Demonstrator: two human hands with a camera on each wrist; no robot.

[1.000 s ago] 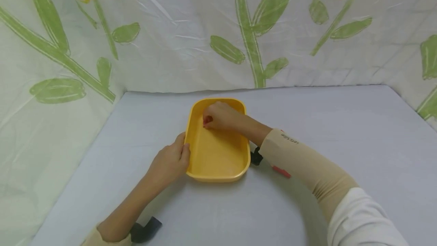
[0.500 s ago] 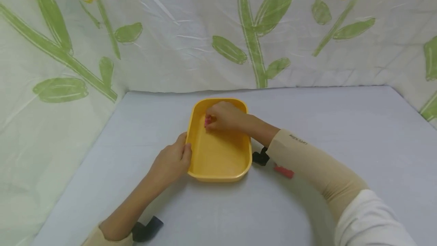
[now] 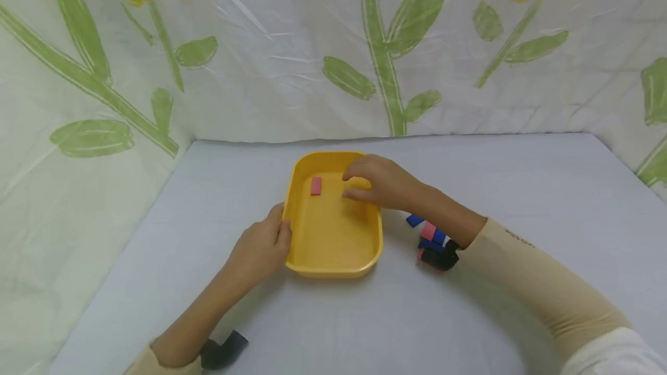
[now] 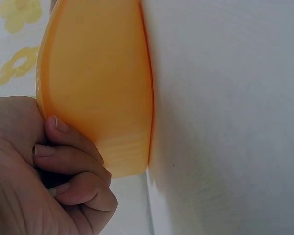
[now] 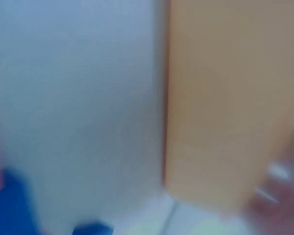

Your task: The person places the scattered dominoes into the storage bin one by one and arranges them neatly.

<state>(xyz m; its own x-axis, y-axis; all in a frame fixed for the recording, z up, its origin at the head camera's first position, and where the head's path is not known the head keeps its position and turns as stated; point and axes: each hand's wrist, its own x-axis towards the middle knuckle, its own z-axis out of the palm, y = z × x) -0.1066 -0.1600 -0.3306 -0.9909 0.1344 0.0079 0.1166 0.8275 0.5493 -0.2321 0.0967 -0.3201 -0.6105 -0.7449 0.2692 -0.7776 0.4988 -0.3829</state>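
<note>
A yellow plastic tray (image 3: 334,274) with rounded corners stands on the table. My left hand (image 3: 260,245) grips its left rim; in the left wrist view the curled fingers (image 4: 71,159) lie against the tray's outer wall. Inside the tray, toward its far left, lies one small pink rectangular block (image 3: 315,186). My right hand (image 3: 388,184) hovers over the tray's right side, thumb and fingers spread apart with nothing between them. To the right of the tray, a loose group of blue blocks (image 3: 430,245) and pink blocks (image 3: 428,230) lies partly hidden by the right forearm and a black device.
Black wrist-worn devices show below the left forearm (image 3: 225,349) and the right forearm (image 3: 442,257). A pale tablecloth (image 3: 333,328) covers the table. Behind it hangs a white sheet (image 3: 260,74) with a flower print. The right wrist view is blurred.
My right hand has let go of the pink block, which now lies in the tray, and has drawn back to the right. More blocks beside the tray have come into view. The left hand stays put.
</note>
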